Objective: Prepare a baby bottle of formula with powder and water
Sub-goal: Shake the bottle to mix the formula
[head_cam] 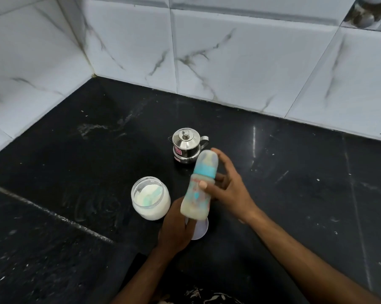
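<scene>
The baby bottle (198, 194) has a teal collar and a clear cap. It is tilted above the black counter, blurred, with pale milky liquid inside. My right hand (231, 189) grips its middle, thumb on the front and fingers behind. My left hand (176, 227) curls around the bottle's base from below. An open glass jar of white formula powder (150, 198), with a blue scoop in it, stands just left of the bottle. A small lidded steel pot (186, 145) stands behind the bottle.
A round pale lid (201, 230) lies on the counter (75, 172) under my left hand. White marble-look tiled walls (229, 62) meet in a corner at the back left. White specks and smears dot the counter.
</scene>
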